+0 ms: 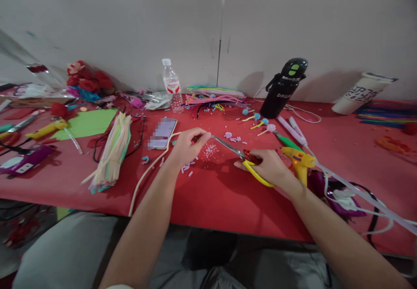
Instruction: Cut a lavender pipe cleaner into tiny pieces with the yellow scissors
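My left hand (189, 146) is closed in a pinch, a small pale tip showing at its fingertips. A cream pipe cleaner (143, 177) runs from behind this hand down to the table's front edge. My right hand (272, 165) grips scissors (257, 175) with yellow and red handles. Their blades point left, the tips close to my left fingertips; whether they touch the pale tip I cannot tell. Beneath lie tiny pale clippings (210, 151), with short lilac pieces (187, 167) near the left wrist and more lilac bits (233, 137) behind the blades.
Left of my hands are a phone (163, 133) and a pipe cleaner bundle (112, 159). A plastic bottle (172, 85) and black flask (282, 91) stand behind. A yellow glue gun (300, 162), cords and a purple pouch-like item (339, 198) crowd the right. A tumbler (361, 93) leans farther back.
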`<state>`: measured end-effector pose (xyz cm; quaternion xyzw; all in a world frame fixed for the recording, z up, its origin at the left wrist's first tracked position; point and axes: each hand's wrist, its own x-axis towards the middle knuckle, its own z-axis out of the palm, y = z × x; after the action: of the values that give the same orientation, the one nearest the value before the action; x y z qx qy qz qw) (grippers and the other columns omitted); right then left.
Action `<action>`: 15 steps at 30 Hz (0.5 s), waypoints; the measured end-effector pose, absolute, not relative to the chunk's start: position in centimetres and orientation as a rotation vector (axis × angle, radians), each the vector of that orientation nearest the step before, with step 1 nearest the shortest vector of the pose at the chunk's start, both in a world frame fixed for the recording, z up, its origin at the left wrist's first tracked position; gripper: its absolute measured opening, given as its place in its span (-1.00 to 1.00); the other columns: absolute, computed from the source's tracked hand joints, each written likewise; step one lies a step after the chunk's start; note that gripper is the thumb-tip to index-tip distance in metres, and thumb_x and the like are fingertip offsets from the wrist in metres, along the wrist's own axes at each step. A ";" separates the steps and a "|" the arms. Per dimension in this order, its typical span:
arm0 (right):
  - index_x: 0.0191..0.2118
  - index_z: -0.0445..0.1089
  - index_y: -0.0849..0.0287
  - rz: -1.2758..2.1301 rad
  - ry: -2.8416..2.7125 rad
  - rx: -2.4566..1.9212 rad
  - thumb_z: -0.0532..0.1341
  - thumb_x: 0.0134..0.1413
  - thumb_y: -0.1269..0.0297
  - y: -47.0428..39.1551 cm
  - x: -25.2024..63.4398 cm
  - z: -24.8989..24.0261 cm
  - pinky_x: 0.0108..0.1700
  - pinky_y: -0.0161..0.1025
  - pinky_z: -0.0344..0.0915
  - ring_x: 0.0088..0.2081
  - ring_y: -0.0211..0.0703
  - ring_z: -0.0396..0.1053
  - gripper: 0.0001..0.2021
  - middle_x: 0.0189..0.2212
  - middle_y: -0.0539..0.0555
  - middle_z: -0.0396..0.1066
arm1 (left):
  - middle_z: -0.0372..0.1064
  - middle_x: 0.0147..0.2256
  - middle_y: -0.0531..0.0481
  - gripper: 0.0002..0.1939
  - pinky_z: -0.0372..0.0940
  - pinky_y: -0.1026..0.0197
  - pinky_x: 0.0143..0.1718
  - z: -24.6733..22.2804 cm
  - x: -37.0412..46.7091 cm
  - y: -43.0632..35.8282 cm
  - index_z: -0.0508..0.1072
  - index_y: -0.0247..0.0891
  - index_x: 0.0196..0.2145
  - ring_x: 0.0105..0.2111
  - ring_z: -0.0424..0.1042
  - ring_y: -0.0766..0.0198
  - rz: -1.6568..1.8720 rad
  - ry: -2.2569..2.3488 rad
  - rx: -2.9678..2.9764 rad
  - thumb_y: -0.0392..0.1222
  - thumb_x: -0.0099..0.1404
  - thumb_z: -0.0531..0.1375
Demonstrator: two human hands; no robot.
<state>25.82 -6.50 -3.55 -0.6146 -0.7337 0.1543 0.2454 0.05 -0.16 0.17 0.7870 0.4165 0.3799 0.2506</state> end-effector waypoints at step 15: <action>-0.62 0.07 0.18 0.434 -1.998 -1.675 0.23 -0.12 -0.18 -6.5 25.8 -3.4 -0.58 -0.35 -0.11 -0.57 -0.36 -0.13 -0.47 -0.67 -0.10 -0.03 | 0.32 -0.50 0.04 -0.65 0.14 0.32 -0.43 0.2 0.1 -0.2 0.43 -0.31 -0.40 -0.49 0.23 0.36 1.019 1.196 2.171 -0.01 0.33 0.03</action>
<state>25.78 -6.50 -3.35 -0.6141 -0.7325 0.1590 0.2469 0.14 -0.23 0.24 0.7886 0.4343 0.3703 0.2288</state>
